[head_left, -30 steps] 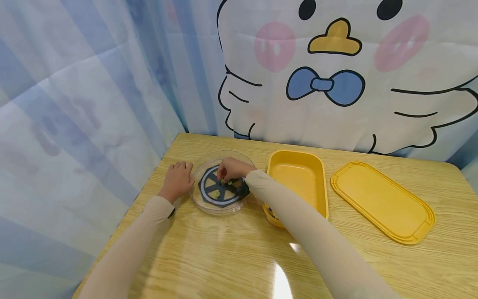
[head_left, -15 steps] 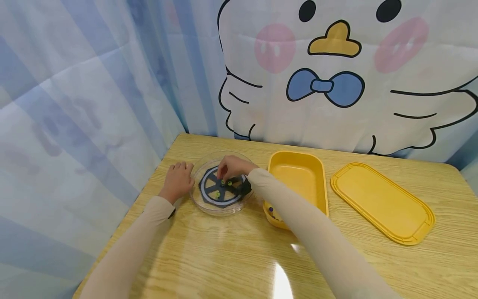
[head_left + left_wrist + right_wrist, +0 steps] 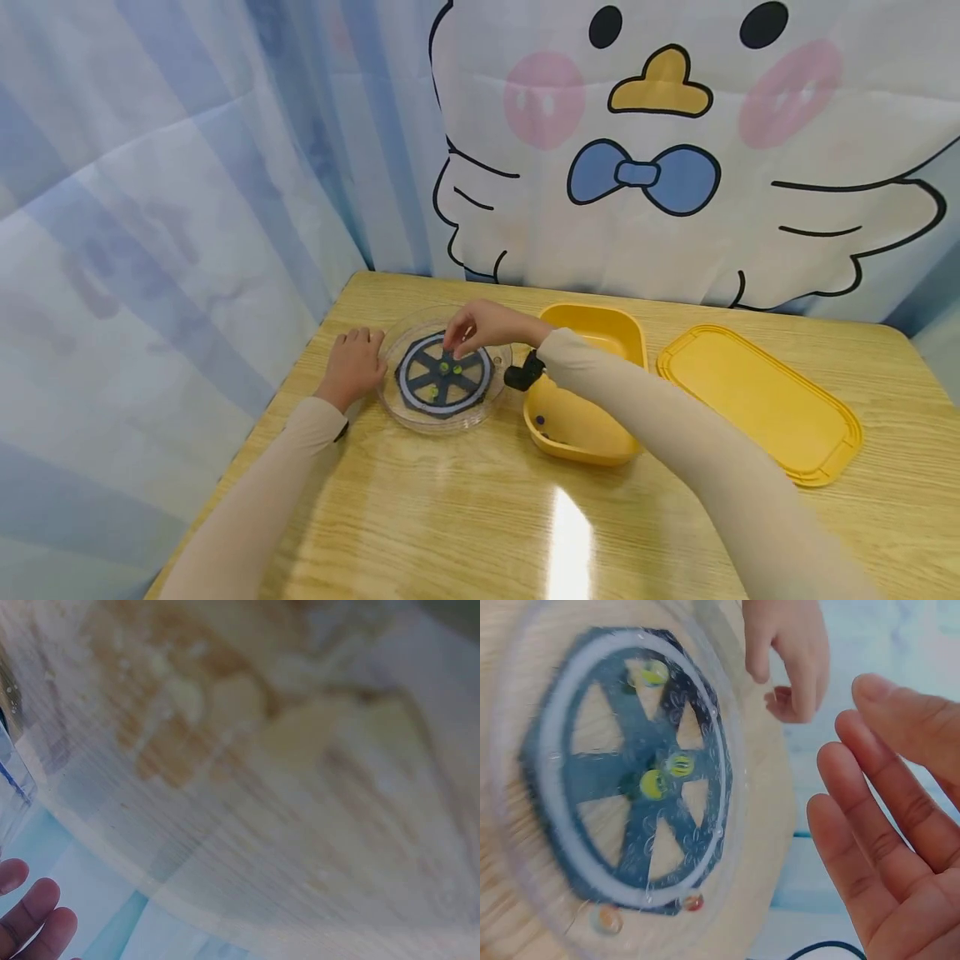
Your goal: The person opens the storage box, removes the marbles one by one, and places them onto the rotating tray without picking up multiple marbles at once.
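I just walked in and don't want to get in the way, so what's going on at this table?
Someone's right hand hovers over a clear round dish, with nothing visible in its fingers. The left hand is at the dish's edge. Within the dish's outline shows a dark wheel shape with three yellow-green marbles: two near its hub, one farther out. A yellow tub with small dark balls inside stands to the right, and a flat yellow lid-like piece lies past it.

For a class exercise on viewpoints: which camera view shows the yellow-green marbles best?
The right wrist view: the yellow-green marbles appear largest there, stripes visible. The head view shows them small inside the clear dish; the blurred left wrist view shows none recognisably.
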Demonstrator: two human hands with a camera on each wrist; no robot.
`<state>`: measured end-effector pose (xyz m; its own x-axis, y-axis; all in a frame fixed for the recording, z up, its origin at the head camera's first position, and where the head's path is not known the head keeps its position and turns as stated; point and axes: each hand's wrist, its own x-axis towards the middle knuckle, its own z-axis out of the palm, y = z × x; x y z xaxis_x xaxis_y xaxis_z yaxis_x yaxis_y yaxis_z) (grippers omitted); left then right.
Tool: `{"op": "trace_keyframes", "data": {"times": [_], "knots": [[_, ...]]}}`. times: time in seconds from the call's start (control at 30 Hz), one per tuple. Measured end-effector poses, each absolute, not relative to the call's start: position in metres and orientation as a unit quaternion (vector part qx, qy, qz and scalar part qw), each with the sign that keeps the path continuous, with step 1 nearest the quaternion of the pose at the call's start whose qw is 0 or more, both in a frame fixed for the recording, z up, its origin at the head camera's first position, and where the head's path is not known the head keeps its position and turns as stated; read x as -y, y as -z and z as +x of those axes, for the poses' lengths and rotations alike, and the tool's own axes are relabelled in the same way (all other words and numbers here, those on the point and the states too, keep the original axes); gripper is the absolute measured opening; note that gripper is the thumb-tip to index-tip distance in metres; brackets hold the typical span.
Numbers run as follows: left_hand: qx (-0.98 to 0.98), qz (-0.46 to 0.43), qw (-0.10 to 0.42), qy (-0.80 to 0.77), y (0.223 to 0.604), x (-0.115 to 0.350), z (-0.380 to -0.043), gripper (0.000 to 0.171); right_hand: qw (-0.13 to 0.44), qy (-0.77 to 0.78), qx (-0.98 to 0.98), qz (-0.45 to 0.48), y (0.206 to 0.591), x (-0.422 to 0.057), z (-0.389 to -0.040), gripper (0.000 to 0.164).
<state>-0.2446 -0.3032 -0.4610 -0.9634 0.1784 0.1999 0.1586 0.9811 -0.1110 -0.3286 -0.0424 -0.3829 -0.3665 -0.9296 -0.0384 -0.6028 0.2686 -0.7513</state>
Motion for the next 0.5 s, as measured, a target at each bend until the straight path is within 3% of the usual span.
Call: {"op": "trace_keyframes", "data": {"times": [0.23, 0.5], "knots": [[0.990, -0.085, 0.101, -0.040, 0.462, 0.303, -0.243, 0.031, 0.283, 0.333, -0.744, -0.505, 0.379, 0.000, -0.309, 0.015], [0.990, -0.084, 0.105, -0.036, 0.462, 0.303, -0.244, 0.030, 0.288, 0.328, -0.751, -0.496, 0.401, -0.048, -0.302, 0.019]]}}
